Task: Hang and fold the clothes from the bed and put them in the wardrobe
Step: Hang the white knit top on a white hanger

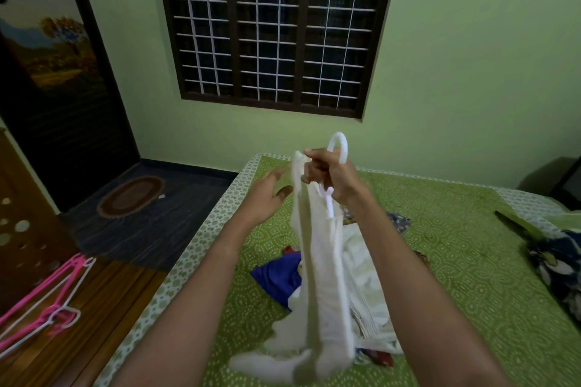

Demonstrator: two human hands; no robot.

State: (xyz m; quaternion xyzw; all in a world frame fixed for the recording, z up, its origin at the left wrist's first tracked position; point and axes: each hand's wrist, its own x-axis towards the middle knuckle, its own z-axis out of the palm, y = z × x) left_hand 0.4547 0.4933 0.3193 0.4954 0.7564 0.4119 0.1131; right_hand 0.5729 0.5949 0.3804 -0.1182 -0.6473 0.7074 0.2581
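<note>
Pink hangers (47,308) lie on the floor left of the bed (456,229). On the bed's near part lies a pile of clothes (369,280), with a blue cloth (276,273) in it. A white garment (317,276) hangs above the bed, its hem reaching the cover. The right hand (330,176) grips the garment's top and a white hanger (341,148). The left hand (267,198), fingers spread and holding nothing, is just beside the garment. A barred window (270,25) is beyond the bed.

bare bedsheet (446,229) right, clothes pile (361,276) centre
</note>
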